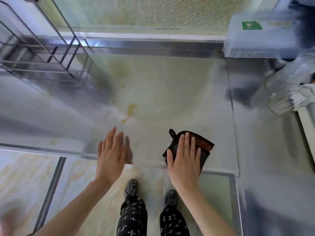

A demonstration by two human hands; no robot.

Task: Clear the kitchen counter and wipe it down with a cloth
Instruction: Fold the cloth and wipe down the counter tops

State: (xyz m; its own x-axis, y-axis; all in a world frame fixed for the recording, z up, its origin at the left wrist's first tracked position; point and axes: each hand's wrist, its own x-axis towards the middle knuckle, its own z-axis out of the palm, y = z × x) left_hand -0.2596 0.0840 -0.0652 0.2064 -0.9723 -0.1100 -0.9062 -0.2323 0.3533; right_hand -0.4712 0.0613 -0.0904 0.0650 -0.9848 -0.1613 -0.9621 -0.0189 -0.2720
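A shiny steel counter [162, 86] fills the middle of the head view, with yellowish stains [131, 109] near its centre. A folded dark cloth with a red-brown edge and a hanging loop [204, 144] lies near the counter's front edge. My right hand [185, 157] presses flat on the cloth with straight fingers. My left hand [111, 154] is open and flat over the counter's front edge, left of the cloth, holding nothing.
A wire rack [42, 53] stands at the back left. A translucent plastic box with a green label [259, 34] sits at the back right, with clear jars or wrapped containers [289, 92] at the right edge. A frosted window runs behind the counter.
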